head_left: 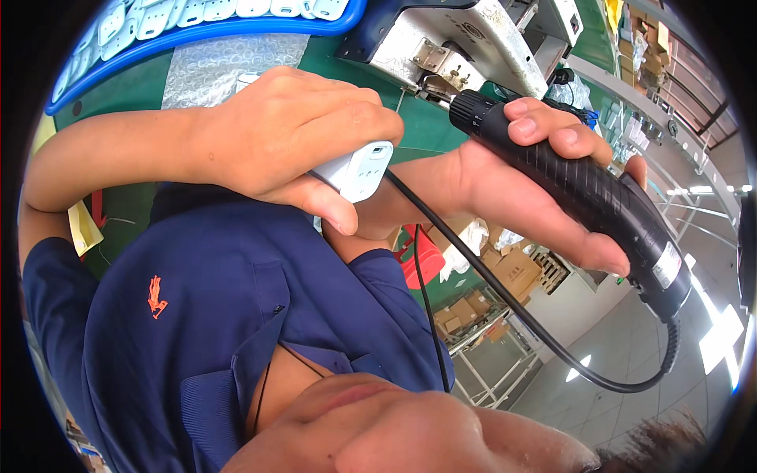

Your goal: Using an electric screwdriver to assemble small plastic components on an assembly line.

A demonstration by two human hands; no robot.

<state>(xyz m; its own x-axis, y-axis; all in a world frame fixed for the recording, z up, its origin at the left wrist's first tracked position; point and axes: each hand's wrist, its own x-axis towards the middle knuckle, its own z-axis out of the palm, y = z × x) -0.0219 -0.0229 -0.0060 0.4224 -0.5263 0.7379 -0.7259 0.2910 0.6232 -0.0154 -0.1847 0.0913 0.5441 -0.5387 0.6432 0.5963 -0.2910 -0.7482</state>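
My left hand (296, 130) is closed round a small pale blue-white plastic device (371, 167). Its end, with a port opening and a few small holes, faces out between thumb and fingers. In my right hand (516, 193) a black electric screwdriver (568, 185) is gripped by its ribbed body. The screwdriver's collar end points to the upper left, near the metal machine, and its bit cannot be made out. From its other end a black cable (481, 268) loops down and back behind the device. The two hands are apart.
A blue tray (236, 29) of several similar pale casings lies at the upper left, beside bubble wrap (229, 67) on the green work surface (118, 87). The metal machine (473, 39) stands beyond the hands. Cardboard boxes (516, 272) and a metal rack (493, 363) are farther off.
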